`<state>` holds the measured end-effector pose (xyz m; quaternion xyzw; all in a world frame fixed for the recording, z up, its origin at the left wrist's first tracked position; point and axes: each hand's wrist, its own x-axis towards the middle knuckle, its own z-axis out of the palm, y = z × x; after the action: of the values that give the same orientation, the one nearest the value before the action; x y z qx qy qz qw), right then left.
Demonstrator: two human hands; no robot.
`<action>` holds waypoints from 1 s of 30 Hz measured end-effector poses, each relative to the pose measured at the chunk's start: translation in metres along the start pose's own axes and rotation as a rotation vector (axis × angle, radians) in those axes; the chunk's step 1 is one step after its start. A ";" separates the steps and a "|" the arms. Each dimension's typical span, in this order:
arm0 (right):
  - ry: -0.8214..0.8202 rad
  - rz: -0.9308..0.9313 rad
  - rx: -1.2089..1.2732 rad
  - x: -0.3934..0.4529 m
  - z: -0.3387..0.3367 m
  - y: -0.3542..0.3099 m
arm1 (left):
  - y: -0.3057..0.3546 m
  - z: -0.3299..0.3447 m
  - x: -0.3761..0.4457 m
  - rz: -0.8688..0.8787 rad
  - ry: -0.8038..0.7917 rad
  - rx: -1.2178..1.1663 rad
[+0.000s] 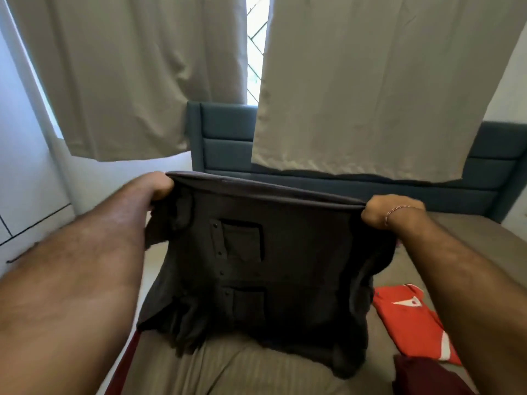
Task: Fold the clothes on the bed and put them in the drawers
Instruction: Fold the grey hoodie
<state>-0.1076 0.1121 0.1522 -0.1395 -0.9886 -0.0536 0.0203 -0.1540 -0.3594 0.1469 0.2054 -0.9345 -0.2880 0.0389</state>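
Held up over the brown-sheeted bed [216,363]: a dark grey buttoned shirt with 2 chest pockets [256,269], stretched between both hands, lower edge draping onto the sheet; left hand [155,185] fingers clamped on its upper left corner; right hand [385,210] fingers clamped on the upper right corner. Lying flat on the bed to the right, a red and white jersey [410,323]; just beside it, a maroon garment [422,376]. Behind, a blue padded headboard [225,138] and beige curtains [370,81].

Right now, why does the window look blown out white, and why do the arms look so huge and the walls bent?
Head view: daylight through the gap between the curtains overexposes the window; the dark shirt, backlit, loses detail in shadow. The wide-angle lens enlarges the near forearms and bows the edges; the left hand and right hand look slightly soft.
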 end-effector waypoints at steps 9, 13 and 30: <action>-0.251 0.343 1.721 0.124 0.056 -0.065 | 0.086 0.078 0.107 -0.167 -0.135 -1.350; 0.022 0.224 2.127 0.176 -0.017 -0.084 | 0.167 0.031 0.143 0.065 -0.078 -1.605; 0.487 -0.050 1.124 0.028 0.124 0.001 | -0.041 0.092 -0.014 0.315 0.335 -1.432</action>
<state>-0.1368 0.1349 0.0308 -0.0679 -0.8357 0.4450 0.3146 -0.1441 -0.3368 0.0487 0.0349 -0.5188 -0.7812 0.3454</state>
